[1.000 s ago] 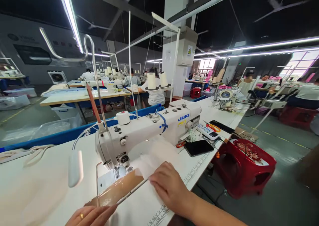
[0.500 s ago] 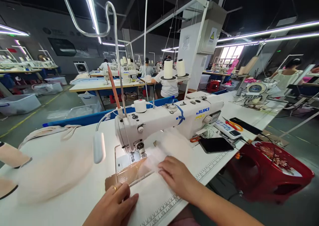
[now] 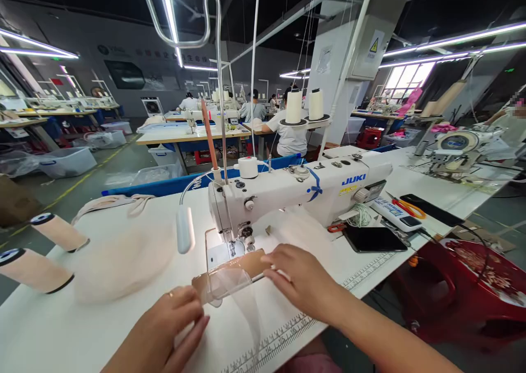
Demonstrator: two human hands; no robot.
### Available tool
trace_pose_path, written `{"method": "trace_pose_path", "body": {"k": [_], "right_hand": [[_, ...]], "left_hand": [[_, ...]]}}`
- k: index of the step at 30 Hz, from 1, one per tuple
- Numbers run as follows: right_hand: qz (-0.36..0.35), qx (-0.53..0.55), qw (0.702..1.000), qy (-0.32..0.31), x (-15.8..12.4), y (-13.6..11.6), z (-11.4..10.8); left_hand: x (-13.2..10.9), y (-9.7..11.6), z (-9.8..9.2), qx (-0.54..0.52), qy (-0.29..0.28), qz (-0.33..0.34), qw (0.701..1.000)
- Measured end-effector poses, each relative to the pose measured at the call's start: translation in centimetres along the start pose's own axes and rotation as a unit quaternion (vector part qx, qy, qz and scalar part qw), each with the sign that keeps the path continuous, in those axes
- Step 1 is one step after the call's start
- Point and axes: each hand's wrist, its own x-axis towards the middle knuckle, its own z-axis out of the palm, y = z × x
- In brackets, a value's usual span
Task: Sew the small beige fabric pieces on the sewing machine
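Observation:
A white JUKI sewing machine stands on the white table. Just in front of its needle lies a brown strip with a clear, shiny edge, and thin sheer fabric hangs over it toward the table's front edge. My left hand, with a ring, has its fingers closed at the strip's left end. At the right end, my right hand pinches the strip between thumb and fingers. Part of each grip is hidden by the fingers.
Peach thread cones and pale sheer fabric lie at the left. A black phone, orange scissors and a white box are on the right. A red stool stands beside the table. People sit at machines farther back.
The view has shifted left. The sheer fabric now drapes forward over the strip, uncovering more brown near the right hand. My left hand has moved to the strip's left end.

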Motion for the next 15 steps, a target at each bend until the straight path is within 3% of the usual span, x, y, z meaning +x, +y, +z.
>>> {"method": "trace_pose_path", "body": {"k": [2,4,7,10,13,15], "right_hand": [[-0.012,0.026,0.999,-0.046,1.6,-1.7,2.3],[0.028,-0.024,0.996,-0.085,3.6,-2.4,4.6],[0.034,-0.069,0.985,-0.152,6.3,-1.9,6.8],[0.035,0.051,0.979,-0.195,7.7,-0.5,7.1],[0.128,0.225,0.94,-0.222,7.6,0.5,6.6],[0.163,0.274,0.924,-0.21,7.4,0.8,6.7]], "left_hand": [[1.4,-0.3,0.2,0.009,0.04,-0.071,0.997],[3.0,-1.1,0.9,0.022,0.048,-0.12,0.991],[5.3,-3.1,2.5,0.022,0.039,-0.121,0.992],[6.9,-5.6,3.6,-0.027,0.026,-0.083,0.996],[7.7,-7.5,4.2,-0.131,-0.044,-0.075,0.988],[7.7,-8.2,4.7,-0.188,-0.043,-0.078,0.978]]}}
